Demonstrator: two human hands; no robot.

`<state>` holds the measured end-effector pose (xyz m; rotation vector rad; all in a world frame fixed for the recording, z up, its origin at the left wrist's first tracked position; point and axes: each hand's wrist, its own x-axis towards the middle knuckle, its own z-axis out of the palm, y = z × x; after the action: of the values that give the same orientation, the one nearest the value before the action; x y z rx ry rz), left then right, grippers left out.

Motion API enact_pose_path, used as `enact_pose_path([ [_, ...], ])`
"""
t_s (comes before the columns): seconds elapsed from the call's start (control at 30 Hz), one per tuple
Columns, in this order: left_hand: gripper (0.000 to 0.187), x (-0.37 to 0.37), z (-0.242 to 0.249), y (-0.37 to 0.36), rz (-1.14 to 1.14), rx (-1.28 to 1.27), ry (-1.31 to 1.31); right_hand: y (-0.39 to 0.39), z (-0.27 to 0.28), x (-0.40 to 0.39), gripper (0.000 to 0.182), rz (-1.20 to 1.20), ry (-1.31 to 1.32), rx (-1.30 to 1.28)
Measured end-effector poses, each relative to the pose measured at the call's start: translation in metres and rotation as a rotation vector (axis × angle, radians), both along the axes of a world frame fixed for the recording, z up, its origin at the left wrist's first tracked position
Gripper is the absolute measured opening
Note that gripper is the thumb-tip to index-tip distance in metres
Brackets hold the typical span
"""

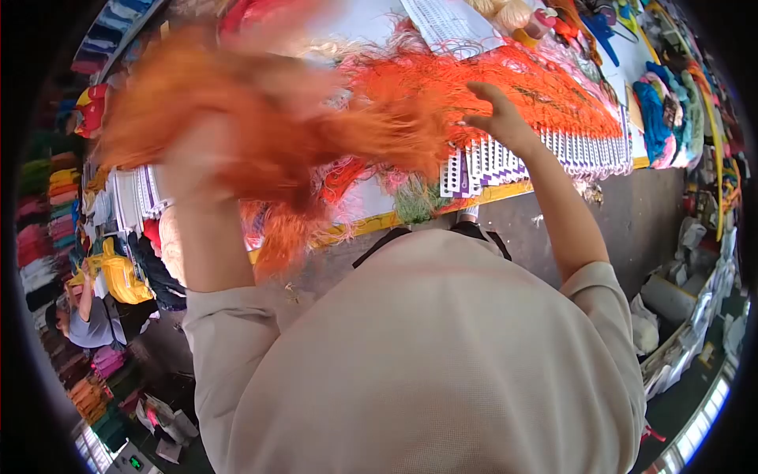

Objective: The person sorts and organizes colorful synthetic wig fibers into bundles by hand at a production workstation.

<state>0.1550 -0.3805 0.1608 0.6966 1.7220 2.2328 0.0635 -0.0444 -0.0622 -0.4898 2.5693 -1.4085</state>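
A bundle of orange thread (316,134) is smeared by motion on the left, raised over the table. My left hand (209,154) is blurred within it and appears closed around the strands; its fingers do not show clearly. My right hand (504,120) hovers at the near side of a spread of orange threads (545,87), thumb and fingers apart, with nothing seen in it. Below that spread runs a row of white punched cards (537,150) with purple marks, their holes along the table's near edge.
The white table has a yellow edge (505,191). Printed sheets (450,25) and yarn balls (513,14) lie at the back. Coloured skeins (654,110) rest at the right. Greenish threads (417,199) hang over the front. Another person (88,320) is at the far left near stacked yarn.
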Motion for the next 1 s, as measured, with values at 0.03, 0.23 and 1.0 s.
enact_pose_path([
  [0.03,0.093,-0.002,-0.002,0.001,0.065,-0.042,-0.010,-0.002,0.006,0.008,0.048,-0.118,-0.018,-0.028],
  [0.23,0.061,0.001,-0.124,0.031,-0.058,0.084,-0.166,-0.066,0.099,0.079,0.017,-0.118,-0.467,-0.588],
  [1.0,0.039,0.020,-0.141,0.052,0.015,0.268,-0.403,-0.107,0.115,0.108,0.008,-0.166,-0.599,-0.797],
])
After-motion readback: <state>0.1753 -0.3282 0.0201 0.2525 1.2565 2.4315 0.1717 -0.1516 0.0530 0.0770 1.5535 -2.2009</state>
